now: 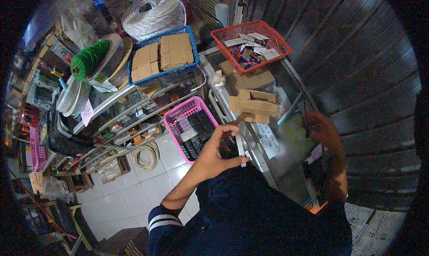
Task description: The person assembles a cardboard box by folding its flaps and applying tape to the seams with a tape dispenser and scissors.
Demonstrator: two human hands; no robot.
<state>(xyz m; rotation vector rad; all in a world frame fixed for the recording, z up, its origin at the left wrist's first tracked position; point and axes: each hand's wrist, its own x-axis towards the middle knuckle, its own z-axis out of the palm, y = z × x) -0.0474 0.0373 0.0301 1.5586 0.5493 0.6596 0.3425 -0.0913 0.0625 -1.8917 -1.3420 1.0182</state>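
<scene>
Head view: two bare hands at a glass tabletop.
Left hand: thumb and fingers wide apart in a C, around a dark thing beside a white strip; whether it grips either, I cannot tell.
Right hand: in shadow, fingers bent; its hold cannot be told.
Cardboard box: flaps raised, beyond and between the hands.
Paper: white, written on, between the hands.
Pink basket: left of the left hand, dark packets inside.
Red basket: beyond the cardboard box.
</scene>
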